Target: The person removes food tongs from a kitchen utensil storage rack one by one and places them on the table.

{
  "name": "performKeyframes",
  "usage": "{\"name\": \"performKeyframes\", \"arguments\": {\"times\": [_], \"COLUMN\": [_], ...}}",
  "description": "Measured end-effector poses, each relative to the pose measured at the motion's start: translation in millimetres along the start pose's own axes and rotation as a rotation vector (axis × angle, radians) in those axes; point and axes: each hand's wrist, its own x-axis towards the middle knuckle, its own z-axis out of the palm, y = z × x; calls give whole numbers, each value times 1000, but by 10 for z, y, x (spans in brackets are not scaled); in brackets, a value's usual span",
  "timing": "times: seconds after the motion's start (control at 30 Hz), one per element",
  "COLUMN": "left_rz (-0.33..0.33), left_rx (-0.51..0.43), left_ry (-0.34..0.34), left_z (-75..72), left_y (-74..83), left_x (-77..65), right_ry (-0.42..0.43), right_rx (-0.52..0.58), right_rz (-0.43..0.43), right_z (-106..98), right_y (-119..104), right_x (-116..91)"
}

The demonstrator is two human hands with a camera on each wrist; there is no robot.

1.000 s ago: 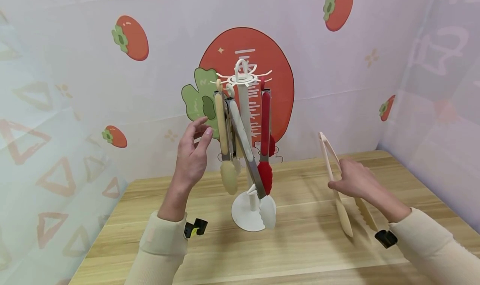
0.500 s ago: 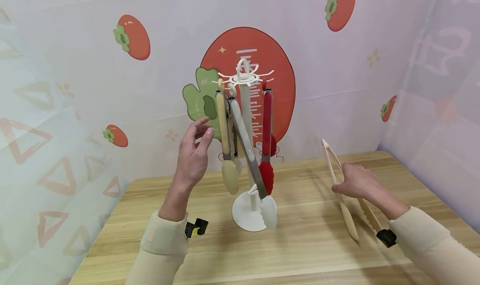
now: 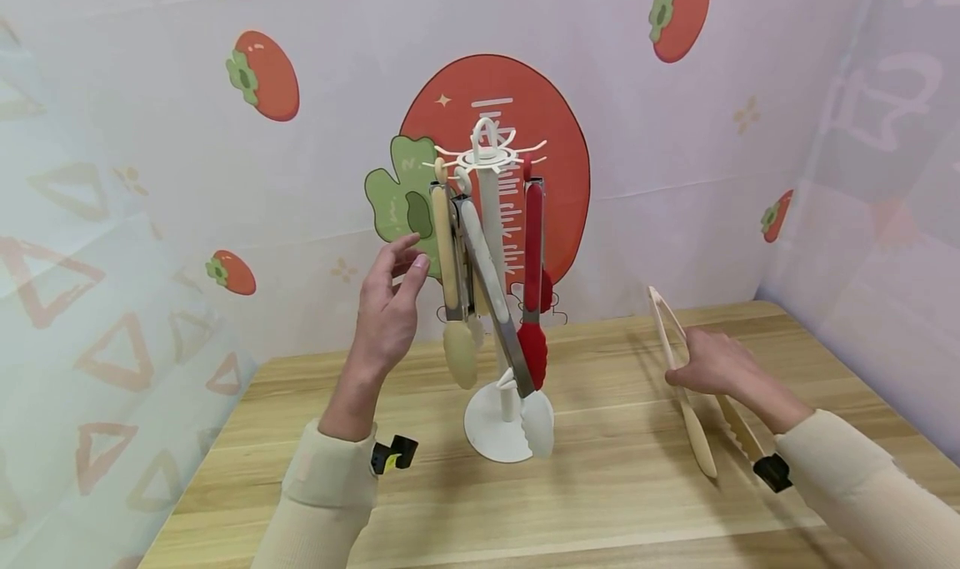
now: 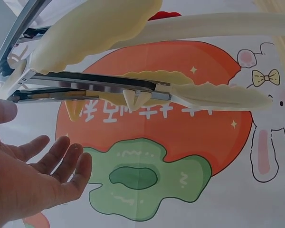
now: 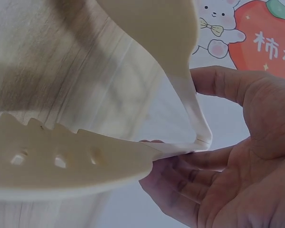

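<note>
At the right of the head view, my right hand [image 3: 716, 365] holds pale beige tongs [image 3: 697, 436] whose two arms spread in a V, tips low over the wood. The right wrist view shows its thumb against one arm and fingers around the other near the hinge [image 5: 202, 142]. My left hand [image 3: 386, 311] is raised with fingers loosely bent, holding nothing, just left of hanging cream-handled tongs [image 3: 460, 352]. White-handled tongs [image 3: 483, 261] hang slanted beside them, and red tongs [image 3: 533, 286] hang further right. All hang from a white rack [image 3: 497, 440]. Other tongs behind are partly hidden.
The rack's thin hooks [image 3: 487, 157] radiate at its top. It stands mid-table on a light wooden table [image 3: 600, 494]. Patterned cloth [image 3: 337, 177] with persimmon drawings closes off the back and sides. Black camera mounts [image 3: 772, 473] sit at both wrists.
My right hand and the beige tongs have shifted slightly right and down, the hinge end sinking lower. My left hand and the hanging tongs have hardly moved.
</note>
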Motion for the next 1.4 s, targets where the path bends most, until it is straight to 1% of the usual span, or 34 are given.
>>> {"name": "performKeyframes", "arguments": {"times": [0.27,0.5,0.73,1.03,1.27,1.4], "left_rz": [-3,1,28,58,53,55], "left_rx": [-6,-6,-12,-53,-53,-56], "left_ry": [-1,-5,-3,-41,-68,-71], "left_z": [13,21,23,38,50,60], "left_y": [39,46,45,57,48,37], "left_x": [9,19,26,29,20,15], "right_ry": [-40,-46,-45,-57,-53,-56], "right_rx": [-6,2,16,-5,-9,-16], "right_rz": [16,23,19,11,7,12], "right_z": [37,76,112,163,214,231], "right_y": [35,54,77,42,50,51], "right_x": [14,18,40,48,68,81]}}
